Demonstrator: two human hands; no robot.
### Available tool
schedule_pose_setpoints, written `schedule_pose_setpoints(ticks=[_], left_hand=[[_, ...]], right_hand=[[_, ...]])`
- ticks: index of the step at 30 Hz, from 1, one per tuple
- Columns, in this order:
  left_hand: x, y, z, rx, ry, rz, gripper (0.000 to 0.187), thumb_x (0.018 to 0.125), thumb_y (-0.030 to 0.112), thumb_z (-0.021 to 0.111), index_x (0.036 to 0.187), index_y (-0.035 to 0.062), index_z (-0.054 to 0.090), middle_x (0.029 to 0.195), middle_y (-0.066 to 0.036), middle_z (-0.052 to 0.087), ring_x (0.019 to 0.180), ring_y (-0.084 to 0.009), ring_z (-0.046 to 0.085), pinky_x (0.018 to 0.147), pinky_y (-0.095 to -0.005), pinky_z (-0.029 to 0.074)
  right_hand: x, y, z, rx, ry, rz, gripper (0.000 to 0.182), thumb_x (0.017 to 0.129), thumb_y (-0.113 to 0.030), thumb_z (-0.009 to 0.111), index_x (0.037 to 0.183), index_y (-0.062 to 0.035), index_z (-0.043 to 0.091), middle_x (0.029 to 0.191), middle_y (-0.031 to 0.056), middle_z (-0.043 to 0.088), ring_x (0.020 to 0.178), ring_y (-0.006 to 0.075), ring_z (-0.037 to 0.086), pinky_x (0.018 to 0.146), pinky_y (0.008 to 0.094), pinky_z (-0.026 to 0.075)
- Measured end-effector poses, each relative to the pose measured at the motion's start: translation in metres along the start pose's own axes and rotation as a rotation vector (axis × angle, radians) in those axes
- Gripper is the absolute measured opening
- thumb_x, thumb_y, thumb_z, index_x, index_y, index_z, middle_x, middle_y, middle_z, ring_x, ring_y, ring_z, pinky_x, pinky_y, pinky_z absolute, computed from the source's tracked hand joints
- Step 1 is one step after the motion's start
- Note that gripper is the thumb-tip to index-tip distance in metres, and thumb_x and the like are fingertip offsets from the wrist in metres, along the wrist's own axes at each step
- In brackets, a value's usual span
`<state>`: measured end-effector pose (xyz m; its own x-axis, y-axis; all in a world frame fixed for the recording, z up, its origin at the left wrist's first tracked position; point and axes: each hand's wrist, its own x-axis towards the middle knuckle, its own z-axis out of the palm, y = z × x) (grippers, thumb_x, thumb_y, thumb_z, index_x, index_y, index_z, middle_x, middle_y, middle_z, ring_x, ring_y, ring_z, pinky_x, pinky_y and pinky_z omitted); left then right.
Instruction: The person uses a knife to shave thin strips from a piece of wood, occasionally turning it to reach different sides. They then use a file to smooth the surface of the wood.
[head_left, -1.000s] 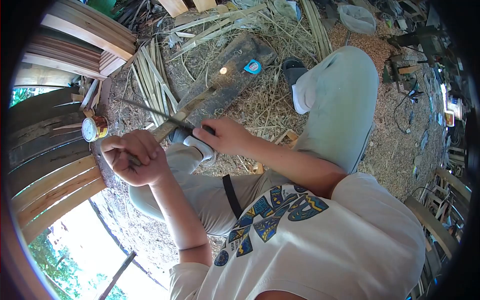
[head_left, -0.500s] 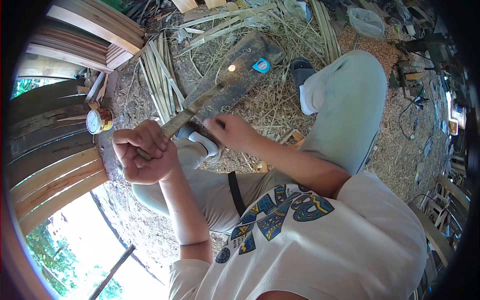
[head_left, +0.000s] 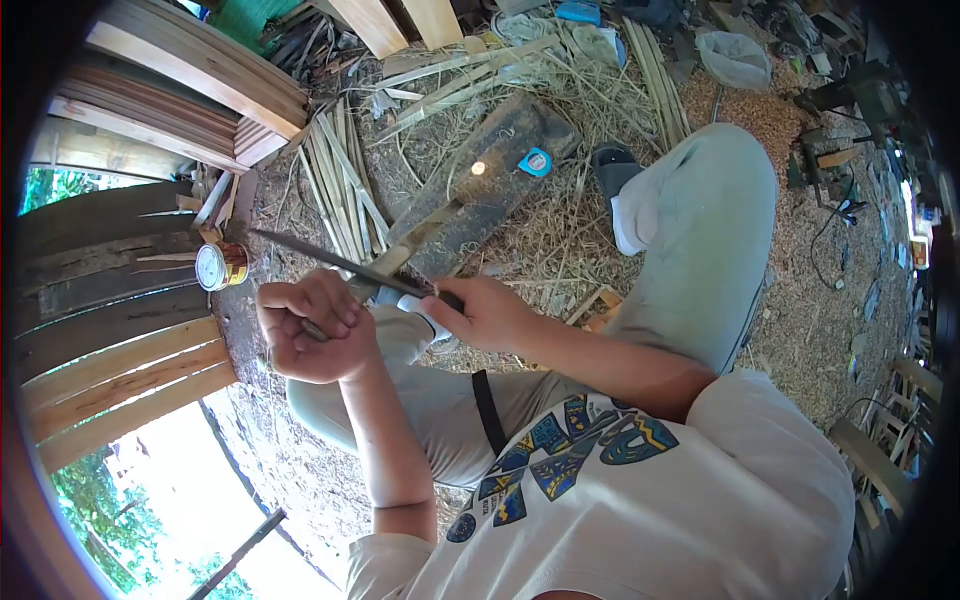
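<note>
My left hand is closed in a fist around the near end of a flat bamboo-like strip. The strip slants up and right, its far end over a dark wooden block. Beside it my right hand is wrapped round the dark handle of a long knife. The narrow blade points left and crosses the strip just beyond my left fist. A blue tape measure lies on the block.
A labelled can stands at the left beside wooden boards. Long thin strips lie behind my left hand. Shavings cover the ground, and a whitish plastic bag is at the upper right. My bent knee rises on the right.
The knife blade now shows clearly across the strip, pointing left. My right hand has shifted slightly right and down. The whole view has also moved a little; my left hand still grips the strip.
</note>
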<state>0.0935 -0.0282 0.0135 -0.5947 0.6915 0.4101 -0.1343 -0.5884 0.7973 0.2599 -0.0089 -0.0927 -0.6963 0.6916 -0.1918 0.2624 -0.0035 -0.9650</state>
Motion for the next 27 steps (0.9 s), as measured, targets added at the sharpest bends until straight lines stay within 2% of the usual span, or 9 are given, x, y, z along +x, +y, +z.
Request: schedule_pose_setpoints(ticks=[4, 6, 10, 12, 16, 18, 22, 26, 27], left_hand=[[0.001, 0.002, 0.000, -0.032, -0.096, 0.049, 0.030, 0.095, 0.032, 0.037, 0.078, 0.0096, 0.045, 0.044, 0.002, 0.026, 0.036, -0.0102, 0.023, 0.038, -0.0249, 0.023], [0.003, 0.002, -0.009, -0.076, -0.008, -0.007, 0.030, 0.094, 0.034, 0.038, 0.078, 0.0087, 0.043, 0.045, 0.002, 0.028, 0.038, -0.0099, 0.027, 0.039, -0.0243, 0.025], [0.002, 0.003, -0.009, -0.026, -0.060, 0.015, 0.030, 0.095, 0.033, 0.037, 0.078, 0.0092, 0.043, 0.045, 0.003, 0.025, 0.038, -0.0096, 0.026, 0.038, -0.0241, 0.023], [0.006, 0.006, -0.009, -0.042, -0.019, 0.016, 0.029, 0.095, 0.032, 0.037, 0.078, 0.0092, 0.043, 0.045, 0.003, 0.025, 0.038, -0.0093, 0.025, 0.038, -0.0236, 0.023], [0.005, 0.005, -0.015, -0.005, 0.049, -0.004, 0.030, 0.096, 0.033, 0.037, 0.080, 0.0091, 0.044, 0.046, 0.003, 0.026, 0.038, -0.0091, 0.025, 0.038, -0.0231, 0.023], [0.002, 0.005, -0.016, 0.012, 0.017, 0.005, 0.029, 0.096, 0.032, 0.037, 0.080, 0.0094, 0.043, 0.046, 0.003, 0.026, 0.038, -0.0092, 0.025, 0.038, -0.0232, 0.023], [0.009, 0.010, -0.020, -0.065, 0.072, -0.019, 0.030, 0.096, 0.033, 0.037, 0.080, 0.0090, 0.044, 0.046, 0.003, 0.026, 0.038, -0.0096, 0.024, 0.038, -0.0239, 0.023], [0.002, 0.010, -0.019, -0.001, -0.005, -0.005, 0.031, 0.096, 0.034, 0.036, 0.079, 0.0092, 0.044, 0.045, 0.003, 0.026, 0.038, -0.0096, 0.024, 0.038, -0.0242, 0.023], [0.001, 0.011, -0.017, -0.014, 0.029, -0.002, 0.029, 0.095, 0.032, 0.036, 0.079, 0.0091, 0.044, 0.045, 0.003, 0.026, 0.038, -0.0096, 0.024, 0.038, -0.0241, 0.023]], right_hand=[[0.018, 0.027, -0.001, 0.050, 0.118, 0.086, 0.058, 0.103, -0.056, 0.052, 0.103, -0.0013, 0.072, 0.072, 0.0189, 0.067, 0.068, 0.0368, 0.068, 0.066, 0.0466, 0.052], [0.005, 0.012, 0.005, -0.011, 0.104, 0.055, 0.058, 0.102, -0.055, 0.053, 0.089, -0.0022, 0.071, 0.077, 0.0238, 0.069, 0.076, 0.0424, 0.069, 0.070, 0.0513, 0.053], [0.001, 0.021, 0.012, -0.100, 0.107, 0.002, 0.055, 0.103, -0.054, 0.054, 0.097, -0.0029, 0.072, 0.071, 0.0209, 0.066, 0.070, 0.0420, 0.067, 0.065, 0.0497, 0.051], [0.017, 0.025, 0.005, -0.127, 0.097, 0.128, 0.055, 0.102, -0.054, 0.054, 0.094, -0.0031, 0.071, 0.069, 0.0208, 0.065, 0.070, 0.0425, 0.067, 0.065, 0.0505, 0.051], [0.000, -0.001, 0.007, -0.078, 0.016, 0.037, 0.059, 0.102, -0.055, 0.053, 0.087, -0.0014, 0.071, 0.069, 0.0207, 0.065, 0.069, 0.0417, 0.067, 0.064, 0.0507, 0.051], [0.010, 0.015, 0.010, -0.034, 0.131, 0.170, 0.059, 0.103, -0.055, 0.052, 0.088, -0.0009, 0.071, 0.071, 0.0205, 0.067, 0.069, 0.0408, 0.067, 0.065, 0.0495, 0.052], [0.006, -0.010, -0.002, -0.050, -0.021, 0.144, 0.061, 0.102, -0.056, 0.050, 0.091, -0.0003, 0.074, 0.081, 0.0227, 0.072, 0.079, 0.0424, 0.071, 0.073, 0.0520, 0.055], [0.005, 0.018, 0.008, -0.099, 0.103, 0.068, 0.063, 0.102, -0.056, 0.049, 0.090, 0.0002, 0.074, 0.081, 0.0228, 0.072, 0.080, 0.0423, 0.071, 0.073, 0.0522, 0.055], [0.017, 0.029, -0.003, -0.173, 0.060, 0.192, 0.061, 0.102, -0.056, 0.050, 0.091, -0.0007, 0.073, 0.080, 0.0225, 0.072, 0.080, 0.0418, 0.071, 0.073, 0.0519, 0.055]])
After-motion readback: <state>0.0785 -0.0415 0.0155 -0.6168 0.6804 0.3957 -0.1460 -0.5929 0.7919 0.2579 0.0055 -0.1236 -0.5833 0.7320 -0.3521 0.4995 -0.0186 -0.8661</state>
